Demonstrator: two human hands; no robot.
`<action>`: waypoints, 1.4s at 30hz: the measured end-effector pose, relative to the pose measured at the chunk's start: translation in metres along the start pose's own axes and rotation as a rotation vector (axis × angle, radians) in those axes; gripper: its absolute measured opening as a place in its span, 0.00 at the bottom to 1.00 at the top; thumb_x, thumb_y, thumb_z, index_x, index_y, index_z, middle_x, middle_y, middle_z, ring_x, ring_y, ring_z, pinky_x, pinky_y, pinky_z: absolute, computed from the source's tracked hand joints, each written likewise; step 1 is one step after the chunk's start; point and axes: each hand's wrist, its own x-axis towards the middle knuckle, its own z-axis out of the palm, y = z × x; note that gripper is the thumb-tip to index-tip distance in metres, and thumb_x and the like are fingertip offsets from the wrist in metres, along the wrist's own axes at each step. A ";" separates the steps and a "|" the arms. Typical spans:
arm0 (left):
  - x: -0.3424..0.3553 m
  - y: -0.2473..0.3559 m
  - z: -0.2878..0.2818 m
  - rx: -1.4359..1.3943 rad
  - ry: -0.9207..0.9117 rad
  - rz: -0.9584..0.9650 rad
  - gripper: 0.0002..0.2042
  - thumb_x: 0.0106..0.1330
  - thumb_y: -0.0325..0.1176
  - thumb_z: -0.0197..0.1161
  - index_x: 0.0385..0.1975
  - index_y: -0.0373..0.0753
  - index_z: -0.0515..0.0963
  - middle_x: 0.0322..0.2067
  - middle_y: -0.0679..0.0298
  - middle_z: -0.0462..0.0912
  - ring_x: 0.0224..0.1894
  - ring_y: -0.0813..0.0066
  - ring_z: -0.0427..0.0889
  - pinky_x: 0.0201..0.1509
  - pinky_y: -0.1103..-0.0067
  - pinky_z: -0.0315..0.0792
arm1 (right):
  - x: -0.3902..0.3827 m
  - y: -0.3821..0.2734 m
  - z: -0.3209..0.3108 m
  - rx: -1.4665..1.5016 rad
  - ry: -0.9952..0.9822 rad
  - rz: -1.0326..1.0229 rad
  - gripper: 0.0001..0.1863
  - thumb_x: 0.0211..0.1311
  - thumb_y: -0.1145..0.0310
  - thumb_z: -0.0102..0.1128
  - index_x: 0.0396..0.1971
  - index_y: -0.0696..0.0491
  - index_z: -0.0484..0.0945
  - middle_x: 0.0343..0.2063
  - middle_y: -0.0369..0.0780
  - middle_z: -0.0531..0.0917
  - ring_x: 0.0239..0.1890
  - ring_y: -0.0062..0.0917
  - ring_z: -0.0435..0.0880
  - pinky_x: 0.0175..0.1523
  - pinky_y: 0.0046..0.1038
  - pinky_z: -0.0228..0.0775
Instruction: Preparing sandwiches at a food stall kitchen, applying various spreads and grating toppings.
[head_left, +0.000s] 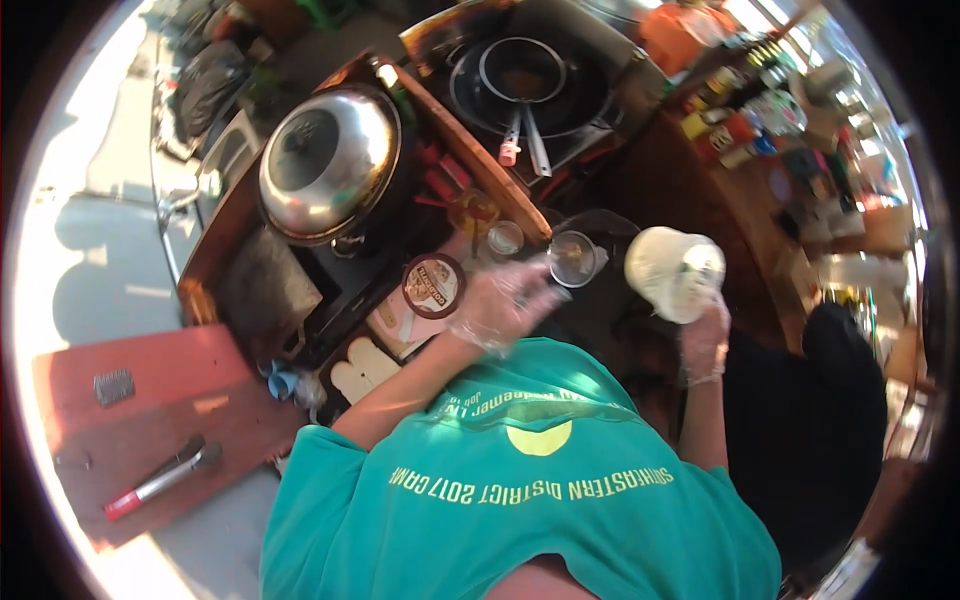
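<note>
My right hand [706, 338], in a clear plastic glove, grips a white, rounded tub or jar [668, 272] raised at the right of my body. My left hand [503, 307], gloved the same way, has its fingers stretched out toward a clear plastic cup [573, 260]. Whether the fingertips touch that cup, I cannot tell. A second small clear container [505, 237] stands just beyond. Beside my left wrist lies a round tub with a brown lid [433, 286]. Slices of white bread [364, 372] lie below my left forearm.
A large domed metal lid [345, 150] covers a pan at the left. Farther off, a small frying pan [522, 72] sits inside a wok on a stove. A reddish board [190, 385] bears a red-handled tool [155, 485]. Bottles and packets [745, 130] crowd the right-hand shelf.
</note>
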 end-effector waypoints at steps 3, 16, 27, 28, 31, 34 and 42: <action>0.007 -0.057 -0.025 0.569 0.093 -0.311 0.11 0.60 0.37 0.65 0.33 0.34 0.79 0.29 0.51 0.83 0.30 0.50 0.82 0.39 0.61 0.77 | 0.067 0.001 -0.060 0.024 0.295 0.014 0.23 0.65 0.67 0.49 0.55 0.65 0.68 0.54 0.51 0.76 0.54 0.41 0.80 0.61 0.44 0.75; 0.091 -0.198 -0.014 1.040 -0.062 -0.447 0.15 0.52 0.52 0.68 0.31 0.49 0.85 0.29 0.60 0.85 0.35 0.62 0.85 0.37 0.66 0.76 | 0.395 0.025 -0.357 -0.166 0.337 -0.164 0.25 0.72 0.62 0.36 0.68 0.45 0.62 0.66 0.37 0.69 0.65 0.43 0.70 0.53 0.41 0.79; 0.090 -0.187 -0.019 1.125 -0.319 -0.645 0.10 0.61 0.38 0.61 0.36 0.43 0.84 0.34 0.58 0.87 0.39 0.62 0.87 0.39 0.68 0.80 | 0.425 0.042 -0.336 0.289 0.406 0.153 0.29 0.71 0.54 0.44 0.69 0.45 0.61 0.68 0.37 0.66 0.72 0.36 0.58 0.72 0.43 0.53; 0.088 -0.175 -0.022 1.037 -0.309 -0.589 0.10 0.65 0.32 0.55 0.35 0.38 0.83 0.33 0.54 0.87 0.37 0.58 0.88 0.38 0.65 0.80 | 0.424 0.040 -0.331 0.289 0.398 0.158 0.29 0.71 0.54 0.44 0.69 0.45 0.61 0.68 0.37 0.66 0.72 0.36 0.58 0.72 0.43 0.53; 0.091 -0.150 -0.018 0.976 -0.272 -0.774 0.11 0.67 0.33 0.54 0.37 0.37 0.83 0.34 0.53 0.87 0.39 0.57 0.88 0.40 0.66 0.81 | 0.403 0.036 -0.292 0.317 0.512 0.170 0.33 0.70 0.50 0.45 0.70 0.50 0.57 0.71 0.39 0.59 0.73 0.35 0.55 0.72 0.46 0.53; 0.077 -0.155 -0.008 0.957 -0.208 -0.808 0.11 0.67 0.35 0.56 0.39 0.38 0.83 0.38 0.53 0.86 0.42 0.56 0.87 0.43 0.66 0.81 | 0.370 0.040 -0.236 0.343 0.425 0.164 0.36 0.69 0.52 0.48 0.71 0.51 0.52 0.73 0.39 0.53 0.74 0.35 0.52 0.74 0.47 0.51; 0.072 -0.169 0.002 0.824 -0.209 -0.865 0.16 0.62 0.39 0.62 0.47 0.41 0.82 0.45 0.49 0.84 0.50 0.56 0.83 0.51 0.66 0.79 | 0.332 0.044 -0.201 0.409 0.491 0.260 0.40 0.67 0.56 0.49 0.73 0.54 0.45 0.75 0.39 0.48 0.76 0.36 0.48 0.76 0.47 0.47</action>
